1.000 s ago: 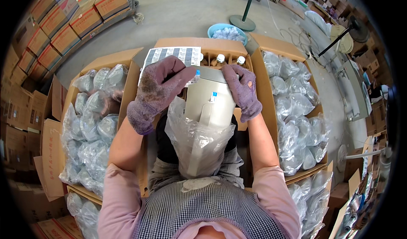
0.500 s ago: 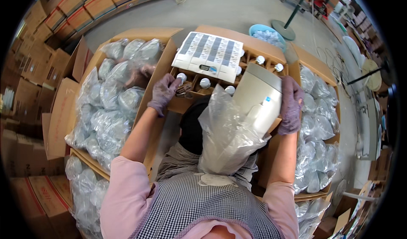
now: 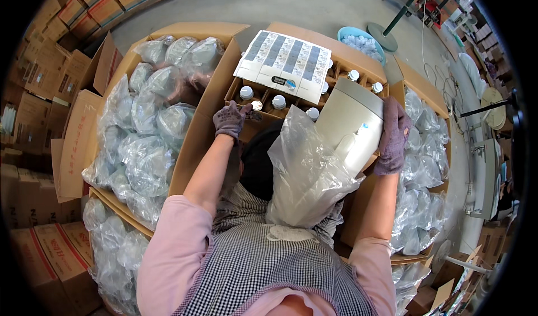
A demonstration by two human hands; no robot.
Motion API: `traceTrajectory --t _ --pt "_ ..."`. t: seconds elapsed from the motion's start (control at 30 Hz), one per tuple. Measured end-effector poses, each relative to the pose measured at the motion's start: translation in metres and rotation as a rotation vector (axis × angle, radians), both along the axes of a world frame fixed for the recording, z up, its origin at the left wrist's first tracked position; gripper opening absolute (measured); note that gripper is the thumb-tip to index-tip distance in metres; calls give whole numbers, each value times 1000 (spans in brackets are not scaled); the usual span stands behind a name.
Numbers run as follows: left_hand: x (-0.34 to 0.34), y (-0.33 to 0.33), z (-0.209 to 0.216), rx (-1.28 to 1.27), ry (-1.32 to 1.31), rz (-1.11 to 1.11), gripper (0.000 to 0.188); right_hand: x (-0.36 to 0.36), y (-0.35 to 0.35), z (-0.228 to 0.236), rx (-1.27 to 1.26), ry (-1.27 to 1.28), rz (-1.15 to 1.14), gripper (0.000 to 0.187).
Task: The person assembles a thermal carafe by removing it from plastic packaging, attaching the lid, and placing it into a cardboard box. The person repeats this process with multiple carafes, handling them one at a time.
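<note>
A cream, tall rounded container [image 3: 350,122] with a grey band at its upper end leans on my lap, its kind not certain. A clear plastic bag [image 3: 305,167] covers its lower part. My right hand [image 3: 394,139], in a purple-grey knit glove, wraps round the container's right side. My gloved left hand [image 3: 230,120] has its fingers curled at the near edge of the carton of bottles [image 3: 231,94]. Beside its fingertips is a small round silvery piece [image 3: 256,105]; whether the hand holds it is hidden. Silver-capped bottles [image 3: 278,102] stand in the carton's compartments.
A printed white box [image 3: 283,63] lies across the carton. Cartons of plastic-bagged, silvery items [image 3: 143,131] stand on my left and right [image 3: 417,170]. Beyond the carton are a blue basin [image 3: 361,41] and a green stand [image 3: 384,35]. Stacked cartons [image 3: 42,260] line the left.
My left hand has shifted slightly right and down, away from the bottle cap it was touching. The small round silvery piece now shows by its fingers. My right hand still holds the container.
</note>
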State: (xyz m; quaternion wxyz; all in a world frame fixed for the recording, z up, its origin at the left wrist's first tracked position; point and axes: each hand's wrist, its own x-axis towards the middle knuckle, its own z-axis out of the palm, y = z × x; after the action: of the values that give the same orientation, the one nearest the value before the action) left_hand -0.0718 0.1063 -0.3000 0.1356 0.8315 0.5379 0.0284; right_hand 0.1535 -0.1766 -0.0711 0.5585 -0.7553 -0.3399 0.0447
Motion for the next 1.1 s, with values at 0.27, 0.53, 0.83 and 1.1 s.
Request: traceTrajectory --t 0.27,0.53,0.83,1.1 --pt "-14 8 -39 -266 -282 165 67 0 -2 0 91 -9 -5 36" --pt "-20 -7 -42 -872 -851 281 34 7 -4 -8 83 -16 -13 34" --pt "-13 -22 -41 -109 -323 106 31 3 -4 -4 50 -1 -55 29" --pt "-15 -19 6 -116 -75 146 63 5 -2 -5 69 33 13 29"
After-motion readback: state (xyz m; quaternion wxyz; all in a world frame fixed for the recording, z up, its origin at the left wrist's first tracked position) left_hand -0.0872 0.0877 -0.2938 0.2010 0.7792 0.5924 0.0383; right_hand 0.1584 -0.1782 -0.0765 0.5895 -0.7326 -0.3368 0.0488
